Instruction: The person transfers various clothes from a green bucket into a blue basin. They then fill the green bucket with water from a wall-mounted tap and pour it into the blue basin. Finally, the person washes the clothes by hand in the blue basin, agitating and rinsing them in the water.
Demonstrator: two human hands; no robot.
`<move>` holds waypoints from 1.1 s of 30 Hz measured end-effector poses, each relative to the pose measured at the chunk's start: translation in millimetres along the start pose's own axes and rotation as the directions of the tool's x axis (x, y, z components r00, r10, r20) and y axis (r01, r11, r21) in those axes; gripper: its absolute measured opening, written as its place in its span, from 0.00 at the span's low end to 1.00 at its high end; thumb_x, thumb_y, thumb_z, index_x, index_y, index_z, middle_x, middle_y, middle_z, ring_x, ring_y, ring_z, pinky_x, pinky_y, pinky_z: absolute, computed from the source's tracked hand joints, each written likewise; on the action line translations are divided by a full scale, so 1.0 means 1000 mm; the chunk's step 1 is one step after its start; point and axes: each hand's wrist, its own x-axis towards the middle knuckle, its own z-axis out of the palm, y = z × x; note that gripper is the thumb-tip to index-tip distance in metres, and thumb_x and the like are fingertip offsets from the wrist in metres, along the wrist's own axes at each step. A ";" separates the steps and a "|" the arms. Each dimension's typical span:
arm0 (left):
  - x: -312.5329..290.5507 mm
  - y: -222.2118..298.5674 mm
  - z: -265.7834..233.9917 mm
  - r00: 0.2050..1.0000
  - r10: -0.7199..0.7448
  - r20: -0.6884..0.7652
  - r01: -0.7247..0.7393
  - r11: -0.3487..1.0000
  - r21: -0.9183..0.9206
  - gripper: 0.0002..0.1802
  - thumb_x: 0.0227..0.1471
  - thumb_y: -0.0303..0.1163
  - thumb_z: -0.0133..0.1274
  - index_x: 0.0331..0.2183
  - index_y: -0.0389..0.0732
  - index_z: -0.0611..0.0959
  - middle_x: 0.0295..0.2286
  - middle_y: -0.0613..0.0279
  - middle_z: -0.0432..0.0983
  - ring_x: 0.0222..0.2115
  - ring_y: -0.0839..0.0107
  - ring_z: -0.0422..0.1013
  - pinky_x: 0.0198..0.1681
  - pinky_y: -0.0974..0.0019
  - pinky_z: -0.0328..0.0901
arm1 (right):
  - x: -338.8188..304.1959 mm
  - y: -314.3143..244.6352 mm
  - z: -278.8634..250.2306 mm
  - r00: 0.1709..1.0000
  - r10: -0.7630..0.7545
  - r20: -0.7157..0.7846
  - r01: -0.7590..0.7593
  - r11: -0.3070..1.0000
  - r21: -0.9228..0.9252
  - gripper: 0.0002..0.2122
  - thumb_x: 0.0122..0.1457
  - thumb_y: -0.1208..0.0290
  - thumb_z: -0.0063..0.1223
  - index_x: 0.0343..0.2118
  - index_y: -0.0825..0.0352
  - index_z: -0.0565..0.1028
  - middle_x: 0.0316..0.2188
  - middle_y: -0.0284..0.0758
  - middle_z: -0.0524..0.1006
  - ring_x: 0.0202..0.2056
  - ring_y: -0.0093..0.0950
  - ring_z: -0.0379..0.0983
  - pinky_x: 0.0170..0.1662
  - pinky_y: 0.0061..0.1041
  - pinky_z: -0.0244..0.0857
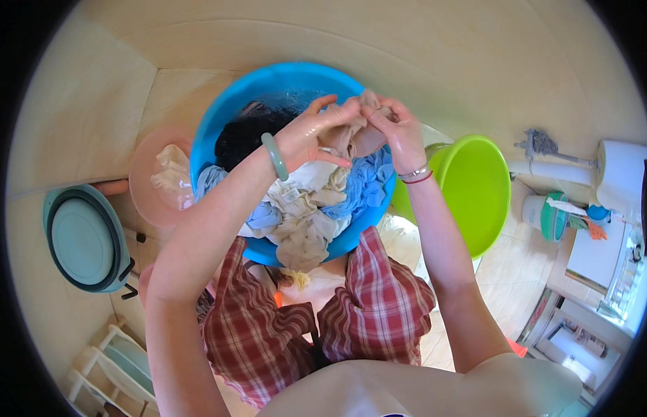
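Note:
Both hands are raised over the far right part of a big blue tub (pixel 233 89), with a wet beige cloth (pixel 367 140) stretched between them. My left hand (pixel 313 135), with a pale green bangle at its wrist, grips the cloth's left side, some fingers spread away from it. My right hand (pixel 401 135) pinches the other side between thumb and fingers. Below them in the tub lie light blue garments (pixel 365 186), beige and white garments (pixel 302 221) and a dark garment (pixel 243 139) in water. The held cloth's exact kind is unclear.
A lime green bucket (pixel 476 198) stands tilted right of the tub. At the left is a pink basin (pixel 146 177) with a pale cloth in it, and a teal folding basin (pixel 85 240) hangs by the wall. A white rack (pixel 94 368) is at lower left.

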 end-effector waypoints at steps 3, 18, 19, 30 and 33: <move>0.016 -0.006 0.028 0.999 0.032 -0.044 -0.015 0.943 0.332 0.40 0.52 0.60 0.43 0.57 0.43 0.59 0.51 0.53 0.61 0.47 0.62 0.66 0.35 0.58 0.72 | -0.027 -0.008 -0.029 0.980 -0.078 -0.181 0.091 0.994 0.065 0.11 0.52 0.66 0.60 0.35 0.66 0.75 0.26 0.23 0.72 0.29 0.12 0.66 0.33 0.13 0.62; 0.062 -0.059 0.044 0.987 -0.070 0.147 -0.144 0.052 0.988 0.11 0.44 0.40 0.56 0.28 0.43 0.84 0.25 0.58 0.78 0.30 0.63 0.74 0.36 0.60 0.66 | -0.128 0.019 -0.202 0.698 -0.123 -0.706 -0.115 0.953 -0.280 0.10 0.56 0.67 0.55 0.33 0.69 0.74 0.33 0.30 0.74 0.33 0.17 0.68 0.35 0.17 0.63; 0.053 -0.063 0.035 0.983 -0.179 0.032 -0.038 -0.033 0.999 0.10 0.43 0.39 0.56 0.27 0.46 0.85 0.26 0.60 0.77 0.32 0.63 0.73 0.38 0.59 0.64 | -0.125 0.026 -0.202 0.716 -0.087 -0.693 -0.208 0.920 -0.331 0.10 0.55 0.67 0.56 0.33 0.69 0.75 0.34 0.31 0.74 0.34 0.17 0.69 0.35 0.17 0.63; 0.004 -0.049 -0.019 0.988 -0.074 0.138 -0.057 0.648 0.759 0.06 0.52 0.33 0.53 0.29 0.42 0.73 0.27 0.69 0.71 0.29 0.82 0.65 0.30 0.74 0.61 | -0.095 -0.006 -0.077 0.998 -0.033 -0.049 0.008 0.897 -0.443 0.12 0.50 0.74 0.57 0.40 0.65 0.75 0.43 0.35 0.74 0.42 0.23 0.71 0.42 0.23 0.66; -0.003 -0.004 -0.008 0.975 0.021 0.219 -0.154 0.778 0.609 0.07 0.55 0.32 0.50 0.34 0.42 0.71 0.29 0.68 0.71 0.28 0.83 0.66 0.30 0.77 0.62 | -0.076 0.023 -0.042 0.981 0.007 0.192 0.048 0.960 -0.275 0.18 0.49 0.73 0.58 0.45 0.67 0.71 0.42 0.33 0.74 0.43 0.22 0.70 0.42 0.22 0.66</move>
